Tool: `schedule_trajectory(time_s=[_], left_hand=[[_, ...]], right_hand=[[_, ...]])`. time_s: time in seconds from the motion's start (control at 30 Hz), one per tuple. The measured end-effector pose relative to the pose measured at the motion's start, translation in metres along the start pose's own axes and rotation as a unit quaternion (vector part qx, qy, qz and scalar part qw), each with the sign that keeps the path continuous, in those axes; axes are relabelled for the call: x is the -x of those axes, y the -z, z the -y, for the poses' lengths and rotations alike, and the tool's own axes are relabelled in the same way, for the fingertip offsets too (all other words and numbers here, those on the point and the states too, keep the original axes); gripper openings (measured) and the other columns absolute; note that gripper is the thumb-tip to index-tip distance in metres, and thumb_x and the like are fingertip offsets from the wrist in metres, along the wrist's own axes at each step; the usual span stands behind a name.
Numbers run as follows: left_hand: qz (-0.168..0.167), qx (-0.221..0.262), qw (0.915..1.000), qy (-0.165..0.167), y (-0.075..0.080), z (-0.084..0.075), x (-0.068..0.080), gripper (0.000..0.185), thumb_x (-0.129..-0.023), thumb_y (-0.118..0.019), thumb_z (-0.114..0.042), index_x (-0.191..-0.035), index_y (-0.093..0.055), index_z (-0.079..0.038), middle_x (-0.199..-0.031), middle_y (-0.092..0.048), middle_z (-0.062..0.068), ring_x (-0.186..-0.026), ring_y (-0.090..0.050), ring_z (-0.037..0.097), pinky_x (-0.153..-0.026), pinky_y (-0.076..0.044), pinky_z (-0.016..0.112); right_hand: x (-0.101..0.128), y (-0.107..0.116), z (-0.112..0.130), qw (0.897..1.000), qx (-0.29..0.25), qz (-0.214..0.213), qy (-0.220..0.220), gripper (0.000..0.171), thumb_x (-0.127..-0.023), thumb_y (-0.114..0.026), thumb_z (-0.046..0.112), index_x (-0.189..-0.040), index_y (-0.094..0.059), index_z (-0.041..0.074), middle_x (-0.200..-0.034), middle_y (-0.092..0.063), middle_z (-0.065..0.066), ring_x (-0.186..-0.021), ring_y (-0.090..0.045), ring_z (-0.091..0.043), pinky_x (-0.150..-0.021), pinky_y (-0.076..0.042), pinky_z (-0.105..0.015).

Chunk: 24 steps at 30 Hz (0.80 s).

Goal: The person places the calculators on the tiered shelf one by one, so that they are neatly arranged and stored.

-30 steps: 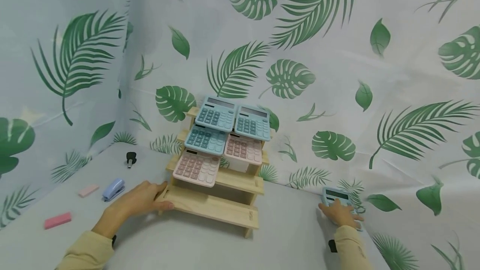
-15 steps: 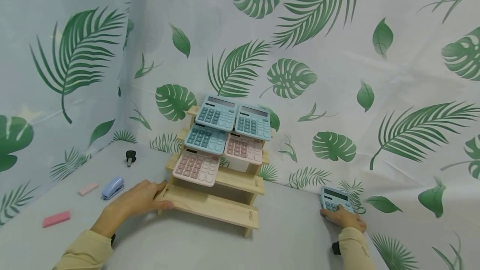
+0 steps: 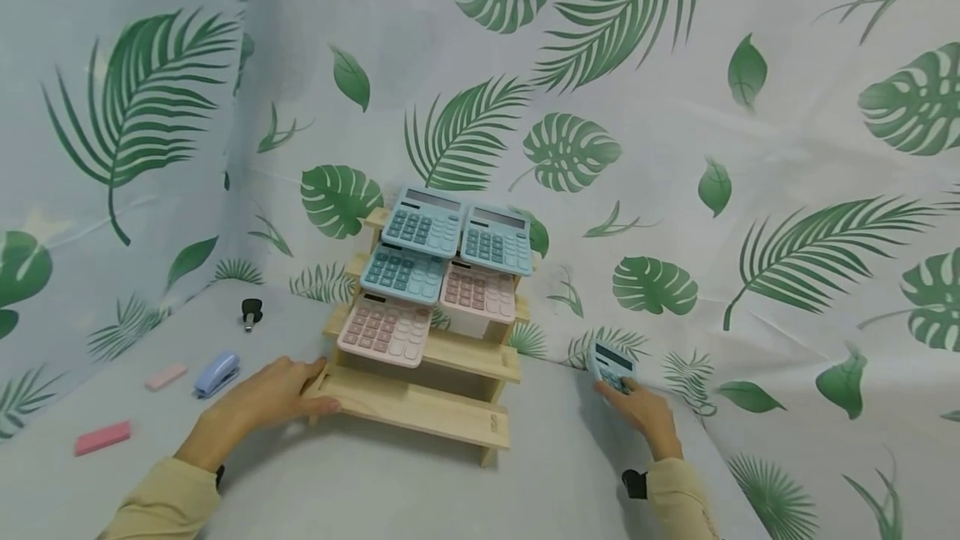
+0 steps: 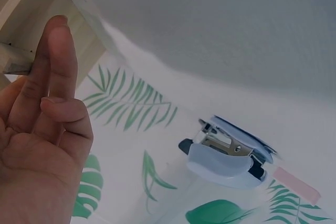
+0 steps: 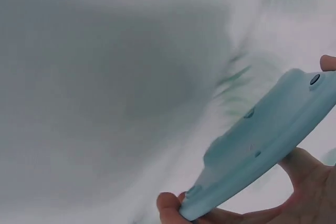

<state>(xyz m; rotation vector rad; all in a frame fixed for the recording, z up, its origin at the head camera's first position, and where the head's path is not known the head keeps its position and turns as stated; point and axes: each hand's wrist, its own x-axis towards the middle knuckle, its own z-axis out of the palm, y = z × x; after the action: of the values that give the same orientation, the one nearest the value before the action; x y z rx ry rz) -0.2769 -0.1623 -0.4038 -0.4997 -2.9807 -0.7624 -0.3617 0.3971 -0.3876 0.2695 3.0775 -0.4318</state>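
Against leaf-print cloth, the right hand (image 3: pixel 643 412), lower right, now grips a blue calculator (image 3: pixel 613 365) lifted off the table; left hand (image 3: pixel 258 397) fingers straight, steadies the wooden rack (image 3: pixel 420 402).

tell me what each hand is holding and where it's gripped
The right hand grips a blue calculator by its lower edge, lifted off the table. The left hand holds nothing; it rests against the wooden rack at its bottom left corner.

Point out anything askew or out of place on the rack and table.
On the rack, the upper pink calculator sits propped on a white box, unlike the others. The bottom shelf holds nothing. One blue calculator is off the rack, tilted in the right hand.
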Motion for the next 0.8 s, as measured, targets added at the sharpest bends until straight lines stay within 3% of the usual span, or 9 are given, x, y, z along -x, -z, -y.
schedule_trajectory(time_s=[0.13, 0.27, 0.4, 0.57, 0.63, 0.8], left_hand=[[-0.003, 0.004, 0.9999, -0.011, 0.001, 0.002, 0.000, 0.084, -0.085, -0.074, -0.052, -0.136, -0.053, 0.011, -0.073, -0.057, 0.002, -0.062, -0.048, 0.013, -0.061, -0.040, 0.031], [0.003, -0.001, 0.9999, -0.012, -0.001, 0.002, -0.001, 0.083, -0.085, -0.074, -0.052, -0.135, -0.054, 0.011, -0.073, -0.057, 0.002, -0.064, -0.049, 0.014, -0.062, -0.041, 0.031], [0.006, -0.007, 1.0000, 0.001, 0.001, 0.001, -0.001, 0.088, -0.085, -0.074, -0.054, -0.138, -0.051, 0.012, -0.081, -0.065, 0.008, -0.068, -0.052, 0.015, -0.066, -0.044, 0.034], [0.009, -0.001, 1.0000, 0.002, 0.003, -0.001, -0.001, 0.089, -0.085, -0.074, -0.053, -0.139, -0.049, 0.013, -0.076, -0.060, 0.006, -0.065, -0.050, 0.015, -0.064, -0.042, 0.033], [0.012, -0.001, 0.9999, 0.003, 0.002, -0.001, -0.001, 0.089, -0.085, -0.074, -0.053, -0.140, -0.049, 0.013, -0.074, -0.057, 0.004, -0.064, -0.050, 0.015, -0.064, -0.041, 0.032], [0.014, -0.011, 0.9998, 0.001, 0.000, 0.001, -0.002, 0.090, -0.085, -0.073, -0.055, -0.140, -0.049, 0.013, -0.082, -0.065, 0.008, -0.069, -0.052, 0.015, -0.068, -0.044, 0.035]], right_hand=[[0.029, 0.004, 0.033, 0.999, -0.029, -0.008, 0.033, 0.101, -0.089, -0.044, 0.080, -0.155, -0.034, 0.004, -0.147, -0.038, -0.042, -0.121, -0.053, -0.060, -0.090, -0.050, -0.062], [0.064, 0.009, 0.059, 0.997, -0.034, -0.030, 0.068, 0.092, -0.088, -0.052, 0.075, -0.153, -0.042, 0.012, -0.138, -0.052, -0.040, -0.103, -0.064, -0.042, -0.075, -0.052, -0.049], [0.095, 0.015, 0.081, 0.993, -0.033, -0.035, 0.105, 0.083, -0.087, -0.058, 0.071, -0.150, -0.048, 0.018, -0.118, -0.066, -0.029, -0.090, -0.059, -0.027, -0.067, -0.045, -0.038], [0.130, 0.017, 0.104, 0.990, -0.043, -0.030, 0.128, 0.076, -0.084, -0.064, 0.068, -0.146, -0.054, 0.025, -0.101, -0.065, -0.013, -0.080, -0.051, -0.019, -0.063, -0.037, -0.031], [0.141, 0.015, 0.113, 0.989, -0.039, -0.032, 0.138, 0.074, -0.083, -0.066, 0.068, -0.144, -0.057, 0.028, -0.106, -0.066, -0.014, -0.082, -0.052, -0.018, -0.064, -0.038, -0.031], [0.155, 0.010, 0.133, 0.984, -0.011, -0.056, 0.169, 0.075, -0.079, -0.068, 0.069, -0.141, -0.060, 0.028, -0.116, -0.064, -0.021, -0.084, -0.053, -0.020, -0.067, -0.040, -0.032]])
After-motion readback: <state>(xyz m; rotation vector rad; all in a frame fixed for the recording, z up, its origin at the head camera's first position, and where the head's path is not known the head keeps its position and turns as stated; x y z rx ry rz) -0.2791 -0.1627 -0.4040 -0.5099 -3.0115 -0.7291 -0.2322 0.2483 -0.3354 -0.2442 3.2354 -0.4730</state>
